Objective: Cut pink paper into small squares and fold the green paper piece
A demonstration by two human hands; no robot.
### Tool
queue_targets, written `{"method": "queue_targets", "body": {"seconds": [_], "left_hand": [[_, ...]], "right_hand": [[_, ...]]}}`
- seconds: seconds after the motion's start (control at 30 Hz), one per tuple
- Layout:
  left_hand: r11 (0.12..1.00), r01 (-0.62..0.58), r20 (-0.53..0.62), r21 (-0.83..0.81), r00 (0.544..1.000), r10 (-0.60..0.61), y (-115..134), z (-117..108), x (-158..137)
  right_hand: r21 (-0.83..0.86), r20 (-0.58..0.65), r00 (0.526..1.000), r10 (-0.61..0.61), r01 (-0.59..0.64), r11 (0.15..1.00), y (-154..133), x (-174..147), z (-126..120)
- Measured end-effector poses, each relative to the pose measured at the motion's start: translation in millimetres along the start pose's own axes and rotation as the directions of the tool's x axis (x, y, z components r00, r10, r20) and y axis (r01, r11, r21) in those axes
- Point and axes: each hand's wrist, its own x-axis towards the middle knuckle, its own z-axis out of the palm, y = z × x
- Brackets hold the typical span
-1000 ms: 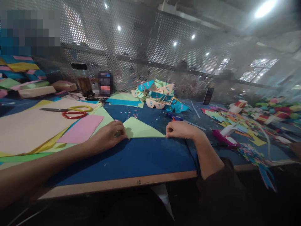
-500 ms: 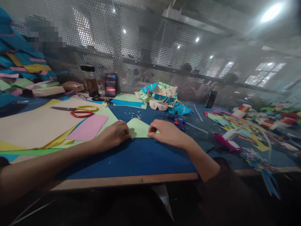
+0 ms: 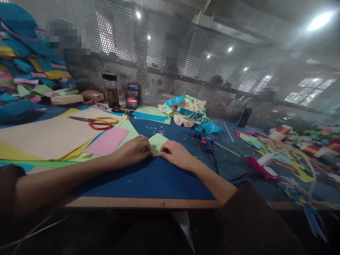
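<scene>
A piece of pale green paper (image 3: 157,141), its top coming to a point, lies on the blue table top between my hands. My left hand (image 3: 136,150) is closed at the paper's left lower edge, fingers curled against it. On the other side, my right hand (image 3: 174,153) pinches the lower edge, thumb and fingers bent. The two sets of fingertips are close together, and they hide the paper's lower corners. Left of my hands lie a pink sheet (image 3: 108,141) and scissors (image 3: 98,121) with one yellow and one red handle, on large stacked sheets (image 3: 47,136).
Behind the paper are small confetti bits and a heap of folded paper shapes (image 3: 186,120). A blue glue gun (image 3: 205,140) lies to the right, near a magenta power strip (image 3: 262,169). A dark-lidded jar (image 3: 111,90) and a phone (image 3: 133,95) stand at the back.
My right hand has moved left along the paper's lower edge, closer to my left hand. Less of the green paper shows. The whole view has shifted slightly.
</scene>
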Motion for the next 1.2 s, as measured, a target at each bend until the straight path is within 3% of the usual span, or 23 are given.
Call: {"method": "queue_targets", "body": {"seconds": [0.43, 1.2], "left_hand": [[0.995, 0.097, 0.053, -0.012, 0.994, -0.096, 4, -10, -3], [0.995, 0.09, 0.195, 0.032, 0.976, -0.095, 8, -34, -7]], "right_hand": [[0.078, -0.011, 1.0, 0.003, -0.002, 0.997, 5, -1, 4], [0.112, -0.005, 1.0, 0.026, -0.025, 0.993, 4, -2, 5]]}}
